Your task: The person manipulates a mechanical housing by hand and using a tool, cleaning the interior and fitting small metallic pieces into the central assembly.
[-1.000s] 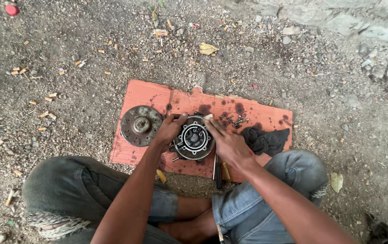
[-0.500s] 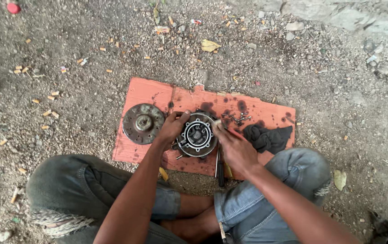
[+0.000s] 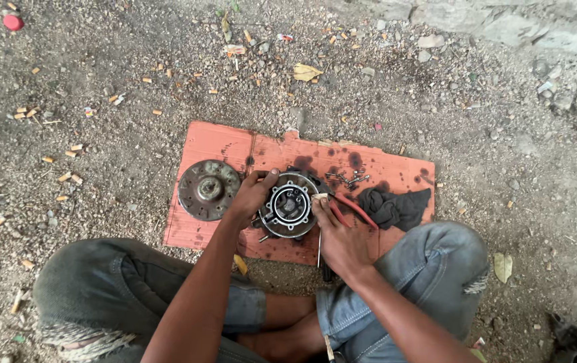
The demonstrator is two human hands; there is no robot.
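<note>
I sit on the ground with an orange cardboard sheet (image 3: 221, 144) in front of my knees. On it stands a round metal machine part (image 3: 288, 205) with a ringed face. My left hand (image 3: 251, 198) grips its left rim. My right hand (image 3: 339, 238) rests against its right side, fingertips on the edge, with a thin metal rod (image 3: 319, 249) beside the palm. Red-handled pliers (image 3: 349, 210) lie just right of the part, under my fingers.
A rusty round disc (image 3: 208, 189) lies on the cardboard's left end. A dark rag (image 3: 396, 207) and a few loose bolts (image 3: 347, 179) sit to the right. Gravel, dry leaves and wood chips surround the sheet; a red cap (image 3: 13, 22) lies far left.
Both hands stay on the round part; my right hand has slid a little lower along its right side. The view shifted slightly.
</note>
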